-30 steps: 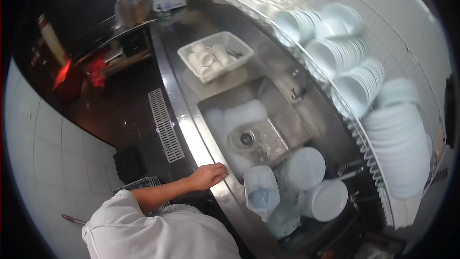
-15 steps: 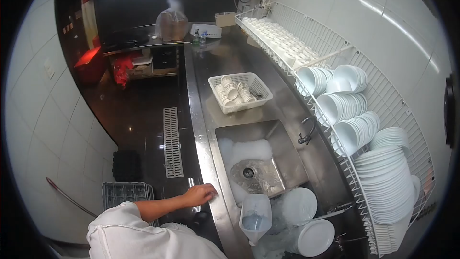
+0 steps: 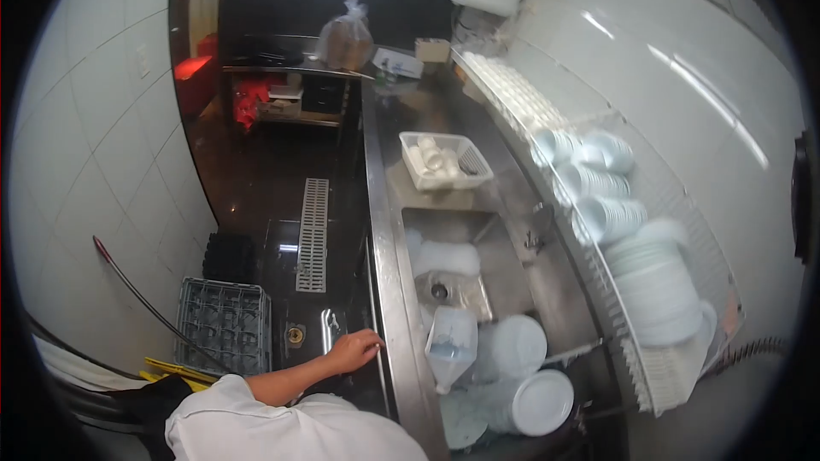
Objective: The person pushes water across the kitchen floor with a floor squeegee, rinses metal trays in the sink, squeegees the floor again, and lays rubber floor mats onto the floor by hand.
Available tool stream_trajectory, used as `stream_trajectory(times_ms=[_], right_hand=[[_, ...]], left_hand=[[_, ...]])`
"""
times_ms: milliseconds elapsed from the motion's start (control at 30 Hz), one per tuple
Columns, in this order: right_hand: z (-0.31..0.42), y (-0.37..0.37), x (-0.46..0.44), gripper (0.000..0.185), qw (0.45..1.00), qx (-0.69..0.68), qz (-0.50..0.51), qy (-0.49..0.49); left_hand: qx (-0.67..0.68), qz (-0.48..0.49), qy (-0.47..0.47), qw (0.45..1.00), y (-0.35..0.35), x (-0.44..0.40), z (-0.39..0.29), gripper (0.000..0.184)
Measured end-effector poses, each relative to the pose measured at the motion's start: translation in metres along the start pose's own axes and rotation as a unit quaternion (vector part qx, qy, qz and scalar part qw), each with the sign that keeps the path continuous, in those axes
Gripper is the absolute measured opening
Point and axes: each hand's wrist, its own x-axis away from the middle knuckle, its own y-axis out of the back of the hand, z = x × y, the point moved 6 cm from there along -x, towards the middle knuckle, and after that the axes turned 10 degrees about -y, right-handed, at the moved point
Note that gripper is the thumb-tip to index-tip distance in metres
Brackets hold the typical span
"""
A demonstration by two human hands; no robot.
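Note:
My left hand (image 3: 357,351) is beside the front edge of the steel counter (image 3: 393,290), palm down, with its fingers loosely bent and nothing visible in them. My right hand is out of view. Closest across the edge stands a translucent plastic jug (image 3: 451,346) with bluish liquid, at the near end of the sink (image 3: 521,277). White foam (image 3: 448,259) lies in the basin around the drain. Right of the jug are a stack of white plates (image 3: 517,343) and a round white dish or lid (image 3: 544,402).
Beyond the sink sits a white basket (image 3: 474,172) of small cups. A wire rack (image 3: 722,265) along the wall holds bowls, plates and cups. A tap (image 3: 534,239) rises behind the sink. On the floor are a grey crate (image 3: 224,320) and a drain grate (image 3: 313,235).
The view has turned left and shifted, showing more of the floor, crate and a hose. My left hand has moved slightly off the counter edge, its fingers still loosely bent.

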Motion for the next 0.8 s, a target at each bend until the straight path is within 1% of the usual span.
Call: stream_trajectory(times_ms=[67,100,133,167,200,233,267,300,367,467,567,667,700,733,767,800], right_hand=[[-0.054,0.001,-0.022,0.054,0.999,0.012,0.004,-0.035],[-0.080,-0.001,-0.039,0.055,0.999,0.019,0.007,-0.047],[-0.107,-0.007,-0.053,0.055,0.998,0.022,0.013,-0.057],[-0.128,-0.017,-0.062,0.054,0.998,0.048,0.037,-0.034],[-0.125,0.001,-0.044,0.053,0.999,0.022,0.039,-0.007],[-0.132,0.016,-0.033,0.038,1.000,0.019,-0.015,0.004],[-0.107,0.059,-0.009,0.029,0.999,0.015,0.017,-0.041],[-0.115,0.075,-0.005,0.022,0.996,0.024,0.013,-0.085],[-0.149,0.095,-0.007,0.024,0.986,0.066,-0.154,-0.009],[-0.201,0.119,-0.002,0.036,0.950,0.052,-0.306,-0.020],[-0.256,0.107,-0.025,0.049,0.951,-0.020,-0.280,-0.126],[-0.296,0.084,-0.062,0.061,0.960,-0.123,-0.148,-0.203],[-0.297,0.088,-0.066,0.053,0.957,-0.095,-0.192,-0.198],[-0.297,0.091,-0.072,0.049,0.956,-0.078,-0.188,-0.210],[-0.296,0.094,-0.077,0.044,0.956,-0.060,-0.182,-0.224],[-0.295,0.093,-0.077,0.041,0.954,-0.041,-0.175,-0.239]], left_hand=[[0.010,-0.007,0.017,1.000,0.006,0.016,-0.013,0.016],[0.026,-0.006,0.055,0.998,0.008,0.023,-0.018,0.016],[0.024,-0.011,0.045,0.999,0.008,0.031,-0.023,0.016],[0.003,-0.017,0.023,1.000,0.008,0.036,-0.027,0.015],[-0.012,-0.018,0.000,1.000,0.006,0.043,-0.032,0.015],[0.003,0.000,0.012,1.000,-0.001,0.052,-0.036,0.015],[0.011,-0.003,0.025,1.000,-0.003,0.058,-0.039,0.015],[0.016,0.005,0.027,0.999,-0.008,0.063,-0.044,0.014],[0.025,0.032,0.020,0.999,-0.018,0.071,-0.056,0.014],[0.029,0.061,-0.001,0.998,-0.039,0.073,-0.078,0.013],[0.030,0.102,-0.027,0.994,-0.059,0.062,-0.101,0.013],[0.066,0.156,-0.035,0.985,-0.092,0.051,-0.123,0.012],[0.082,0.183,-0.028,0.979,-0.108,0.048,-0.132,0.012],[0.097,0.211,-0.020,0.972,-0.124,0.046,-0.140,0.012],[0.091,0.240,-0.080,0.963,-0.139,0.042,-0.156,0.013],[0.133,0.279,-0.046,0.950,-0.158,0.043,-0.164,0.015]])
